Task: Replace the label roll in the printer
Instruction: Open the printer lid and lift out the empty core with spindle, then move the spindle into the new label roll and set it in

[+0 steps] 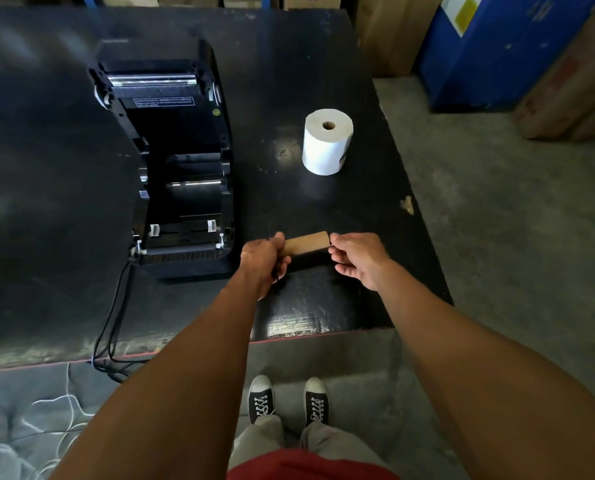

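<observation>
White paper label roll (pixel 327 147) stands on end, looks dense and firm: grip round its sides. Left hand (pixel 263 259) and right hand (pixel 356 259) pinch the brown cardboard tube (pixel 306 242) by its ends.

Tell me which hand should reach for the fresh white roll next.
Right, probably. The right hand sits on the side of the white label roll, which stands upright beyond it. The left hand, nearer the open printer, grips the cardboard core and could keep it.
</observation>
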A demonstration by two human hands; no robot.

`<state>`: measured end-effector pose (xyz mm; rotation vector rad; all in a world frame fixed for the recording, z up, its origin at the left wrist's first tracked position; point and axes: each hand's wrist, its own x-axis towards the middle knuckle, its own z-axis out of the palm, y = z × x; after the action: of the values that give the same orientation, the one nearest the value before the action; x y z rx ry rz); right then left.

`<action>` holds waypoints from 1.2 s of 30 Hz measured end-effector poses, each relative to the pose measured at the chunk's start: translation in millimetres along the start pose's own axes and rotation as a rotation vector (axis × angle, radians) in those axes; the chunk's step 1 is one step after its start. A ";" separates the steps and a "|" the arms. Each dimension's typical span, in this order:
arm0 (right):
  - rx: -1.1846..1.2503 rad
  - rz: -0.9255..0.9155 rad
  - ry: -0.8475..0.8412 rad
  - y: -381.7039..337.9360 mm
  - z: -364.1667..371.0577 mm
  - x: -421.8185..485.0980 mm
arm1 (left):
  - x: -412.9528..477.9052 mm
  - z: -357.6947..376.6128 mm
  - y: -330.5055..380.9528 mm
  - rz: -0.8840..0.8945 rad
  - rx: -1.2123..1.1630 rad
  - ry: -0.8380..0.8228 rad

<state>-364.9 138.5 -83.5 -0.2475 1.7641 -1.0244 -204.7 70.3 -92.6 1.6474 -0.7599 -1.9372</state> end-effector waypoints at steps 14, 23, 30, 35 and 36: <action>0.299 0.000 0.050 -24.9 2.8 19.8 | 8.5 2.8 2.6 0.036 -0.009 0.009; -0.315 -0.155 0.148 -17.7 -7.7 35.3 | 30.3 -2.6 0.8 0.077 0.128 0.127; -0.755 -0.282 0.066 12.1 15.1 38.6 | 34.0 -9.2 -6.9 0.109 0.235 0.123; -0.831 -0.351 0.176 14.7 10.2 42.2 | 34.9 -6.9 -9.9 0.116 0.256 0.125; -0.829 -0.338 0.173 17.4 8.5 42.3 | 34.6 -5.5 -10.4 0.116 0.257 0.128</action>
<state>-371.5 119.7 -125.6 -1.0234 2.2839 -0.4849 -204.9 53.9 -125.2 1.8117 -1.0637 -1.6926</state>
